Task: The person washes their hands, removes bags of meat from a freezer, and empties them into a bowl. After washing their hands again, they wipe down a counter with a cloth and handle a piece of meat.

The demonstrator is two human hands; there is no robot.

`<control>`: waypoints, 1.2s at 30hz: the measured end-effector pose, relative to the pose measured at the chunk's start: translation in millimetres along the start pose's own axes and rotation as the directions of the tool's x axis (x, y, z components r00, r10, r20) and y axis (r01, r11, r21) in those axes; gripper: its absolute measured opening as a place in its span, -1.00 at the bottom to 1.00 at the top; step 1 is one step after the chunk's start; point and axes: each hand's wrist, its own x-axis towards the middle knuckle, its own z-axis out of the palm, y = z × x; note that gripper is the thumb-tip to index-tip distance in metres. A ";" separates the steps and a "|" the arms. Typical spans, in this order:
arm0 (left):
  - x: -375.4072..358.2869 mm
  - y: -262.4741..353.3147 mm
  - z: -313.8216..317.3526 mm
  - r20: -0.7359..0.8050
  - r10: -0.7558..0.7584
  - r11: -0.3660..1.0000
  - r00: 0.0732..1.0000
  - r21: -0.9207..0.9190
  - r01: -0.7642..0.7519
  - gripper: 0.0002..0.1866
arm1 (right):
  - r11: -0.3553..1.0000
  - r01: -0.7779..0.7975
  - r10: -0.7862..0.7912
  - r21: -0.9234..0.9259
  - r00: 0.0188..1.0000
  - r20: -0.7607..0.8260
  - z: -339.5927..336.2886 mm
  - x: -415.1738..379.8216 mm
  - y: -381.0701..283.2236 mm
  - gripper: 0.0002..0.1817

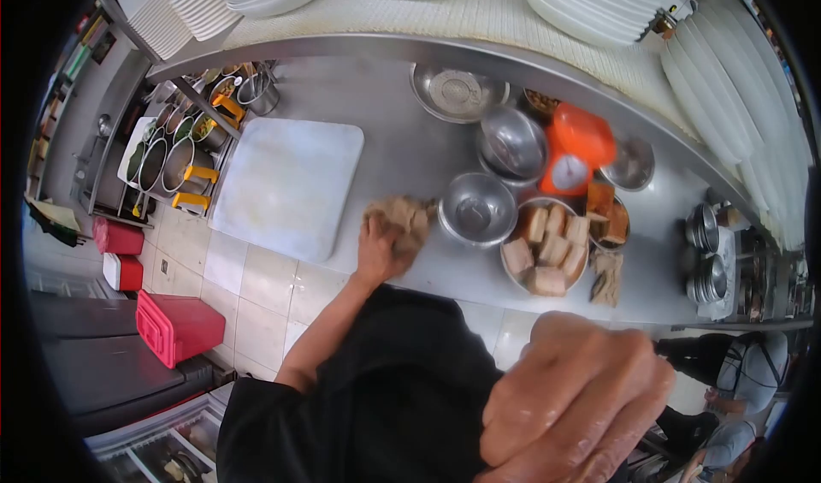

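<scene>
My left hand (379,248) is pressed on a crumpled brown cloth (409,222) on the steel counter, between the white cutting board (291,183) and an empty metal bowl (478,210). Close to the camera, at the lower right, my right hand (573,402) is raised with its fingers curled together; whatever its fingers may hold is hidden. Beyond it, a metal bowl holds several pale blocks of meat (554,248). A second brown cloth (606,278) lies to the right of that bowl.
An orange scale (577,149) stands behind the meat, among metal bowls (513,143). A shelf edge (410,45) with stacked white plates (599,4) crosses overhead. Pots (184,162) stand at the left. Red bins (180,325) are on the floor. Other people (753,372) are at the lower right.
</scene>
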 end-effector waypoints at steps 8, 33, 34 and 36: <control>15.8 -16.6 27.5 -0.040 0.046 0.999 0.998 -0.027 -0.047 -0.62 | 0.988 0.015 -0.020 -0.153 0.999 -0.031 -6.0 3.2 -19.8 -0.90; 51.1 -141.7 -95.0 -0.445 -0.625 0.769 0.641 -0.490 0.410 -0.53 | 0.552 -0.703 0.320 -0.448 0.675 -0.665 -129.2 -119.9 -6.6 -0.59; 54.0 -170.9 -88.3 -0.550 -0.531 0.847 0.645 -0.377 0.376 -0.58 | 0.545 -0.715 0.305 -0.438 0.656 -0.691 -128.7 -126.9 -6.7 -0.61; 64.4 -210.4 -83.5 -0.487 -0.637 0.765 0.597 -0.492 0.416 -0.62 | 0.551 -0.732 0.254 -0.400 0.604 -0.756 -125.6 -140.9 3.3 -0.61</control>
